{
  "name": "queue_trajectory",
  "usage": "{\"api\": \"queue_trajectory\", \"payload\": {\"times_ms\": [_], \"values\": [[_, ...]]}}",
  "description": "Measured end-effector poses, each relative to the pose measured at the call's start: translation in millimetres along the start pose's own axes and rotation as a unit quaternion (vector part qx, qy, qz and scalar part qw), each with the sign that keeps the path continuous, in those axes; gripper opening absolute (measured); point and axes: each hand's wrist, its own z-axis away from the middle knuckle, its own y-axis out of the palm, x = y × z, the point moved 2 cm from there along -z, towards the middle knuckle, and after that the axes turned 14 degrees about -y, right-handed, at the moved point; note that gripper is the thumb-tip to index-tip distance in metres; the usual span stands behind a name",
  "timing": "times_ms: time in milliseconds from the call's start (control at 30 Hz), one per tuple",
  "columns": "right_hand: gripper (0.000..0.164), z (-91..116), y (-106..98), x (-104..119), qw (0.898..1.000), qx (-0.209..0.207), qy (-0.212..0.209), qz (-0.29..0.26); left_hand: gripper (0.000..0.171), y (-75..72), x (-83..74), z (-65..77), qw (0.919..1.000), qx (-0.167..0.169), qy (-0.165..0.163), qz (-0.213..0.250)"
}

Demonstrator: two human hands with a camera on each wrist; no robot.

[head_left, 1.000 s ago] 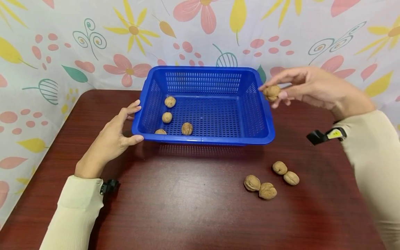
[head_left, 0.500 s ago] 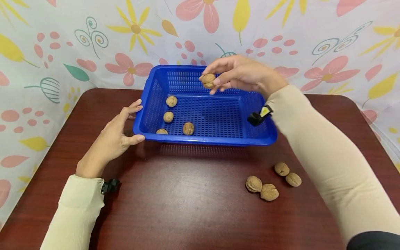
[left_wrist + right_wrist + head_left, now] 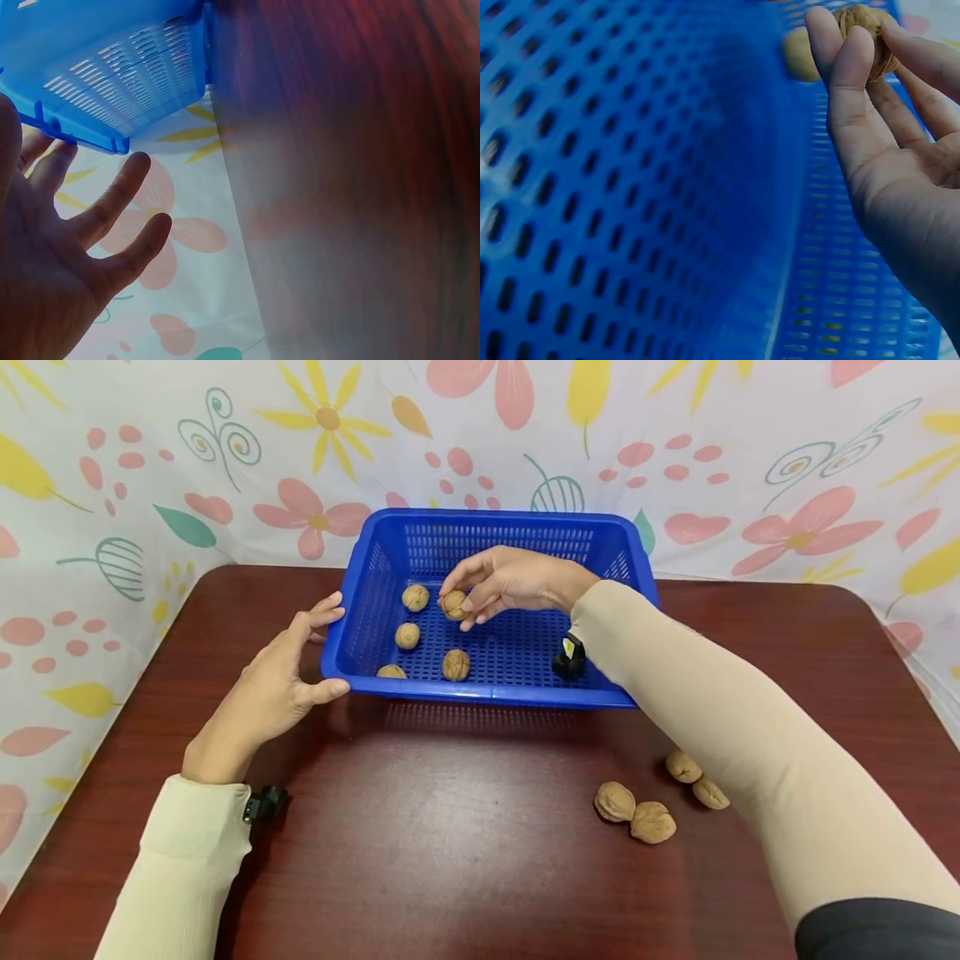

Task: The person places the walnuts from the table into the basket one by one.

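My right hand (image 3: 510, 583) pinches a walnut (image 3: 453, 605) between thumb and fingertips, inside the blue plastic basket (image 3: 480, 691). In the right wrist view, that walnut (image 3: 866, 36) sits at the fingertips, above the perforated basket. Several walnuts lie on the basket floor toward its left side, among them a walnut (image 3: 456, 665) near the front wall and a walnut (image 3: 416, 597) just left of the held one. At the basket's left end my left hand (image 3: 273, 681) touches the rim with spread fingers, its thumb at the near corner; the left wrist view shows the fingers (image 3: 112, 199) fairly straight.
On the dark wooden table (image 3: 450, 827), a pair of walnuts (image 3: 615, 802) lies in front of the basket to the right. Another pair (image 3: 684, 767) is partly behind the right sleeve (image 3: 720, 727). A floral cloth (image 3: 480, 435) hangs behind the basket.
My right hand has carried the walnut leftward from beyond the basket's right rim, then down into the basket. The left hand has stayed at the left rim.
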Motion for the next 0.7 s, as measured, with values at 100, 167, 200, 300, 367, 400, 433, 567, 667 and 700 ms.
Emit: {"api": "queue_trajectory", "payload": {"times_ms": [100, 167, 200, 300, 367, 400, 433, 567, 667, 700], "values": [[0.035, -3.0, 3.6, -6.5, 1.0, 0.013, 0.017, 0.022, 0.085, 0.0, -0.7, -0.4, 1.0, -0.001, -0.001, -0.004], [0.035, -4.2, 6.1, -10.2, 0.999, 0.014, 0.026, 0.024, 0.085, 0.0, -1.0, -0.3, 1.0, 0.0, -0.002, -0.004], [0.035, -4.3, 7.1, -12.1, 0.999, 0.014, 0.03, 0.027, 0.084, 0.2, -1.2, -0.2, 1.0, 0.001, -0.002, -0.005], [0.035, -4.6, 7.7, -17.2, 0.999, 0.015, 0.037, 0.034, 0.084, 0.6, -2.3, -0.4, 1.0, 0.003, -0.006, -0.005], [0.035, -5.1, 8.3, -19.2, 0.998, 0.017, 0.038, 0.037, 0.084, 0.4, -2.6, -0.3, 1.0, 0.003, -0.007, -0.003], [0.035, -5.4, 8.7, -19.7, 0.998, 0.019, 0.037, 0.038, 0.084, 0.2, -2.7, -0.1, 1.0, 0.003, -0.008, -0.001], [0.035, -5.8, 9.1, -20.1, 0.998, 0.021, 0.036, 0.039, 0.084, 0.0, -2.6, 0.2, 1.0, 0.003, -0.009, 0.0], [0.035, -7.1, 10.6, -20.3, 0.998, 0.027, 0.038, 0.038, 0.086, -0.5, -2.3, -0.2, 1.0, 0.002, -0.005, 0.002], [0.034, -7.4, 10.9, -20.4, 0.998, 0.029, 0.04, 0.037, 0.088, -0.5, -2.0, -0.8, 1.0, 0.002, -0.003, 0.003], [0.034, -7.3, 11.1, -20.2, 0.998, 0.031, 0.041, 0.037, 0.088, -0.7, -1.9, -0.5, 1.0, 0.002, -0.003, 0.003]]}}
